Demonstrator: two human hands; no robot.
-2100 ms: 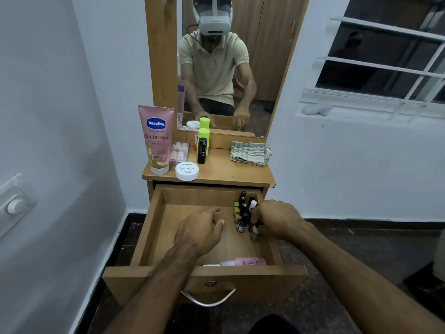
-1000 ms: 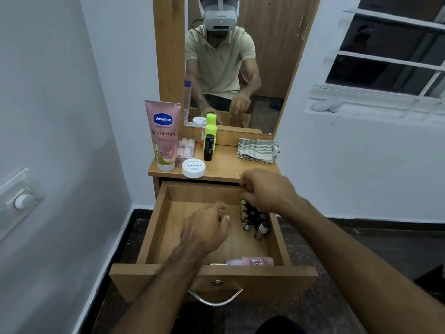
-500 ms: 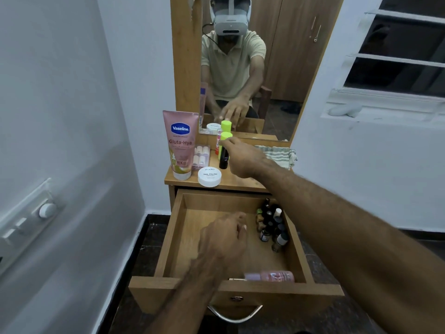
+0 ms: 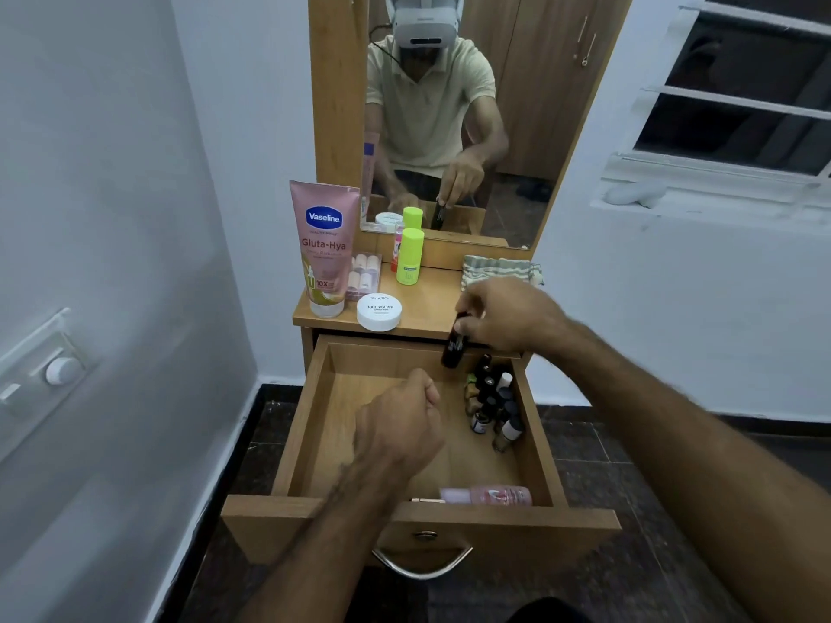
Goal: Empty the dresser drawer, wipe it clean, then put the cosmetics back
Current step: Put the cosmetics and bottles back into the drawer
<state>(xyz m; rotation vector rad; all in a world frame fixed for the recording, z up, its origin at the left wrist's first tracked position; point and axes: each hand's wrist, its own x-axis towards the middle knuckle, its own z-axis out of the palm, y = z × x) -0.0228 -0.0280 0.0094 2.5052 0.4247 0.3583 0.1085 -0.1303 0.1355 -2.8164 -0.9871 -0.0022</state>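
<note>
Right hand (image 4: 508, 314), centre-right of frame: pinches a black tube (image 4: 454, 346) at its top, tube hanging over the drawer's (image 4: 310, 424) back edge. Left hand (image 4: 398, 427), centre: curled into a loose fist above the drawer floor, nothing visible in it. Drawer pulled open, lower centre. Small bottles (image 4: 492, 406) clustered against its right wall; pink bottle (image 4: 488, 495) lying along the front. Dresser top (image 4: 431, 303), above: Vaseline tube (image 4: 323, 249), white jar (image 4: 379, 311), green bottle (image 4: 410, 256), striped cloth (image 4: 499, 267) at right.

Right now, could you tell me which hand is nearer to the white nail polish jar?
Right. The right hand hovers just beside the white nail polish jar; the left hand is lower, over the drawer.
</note>
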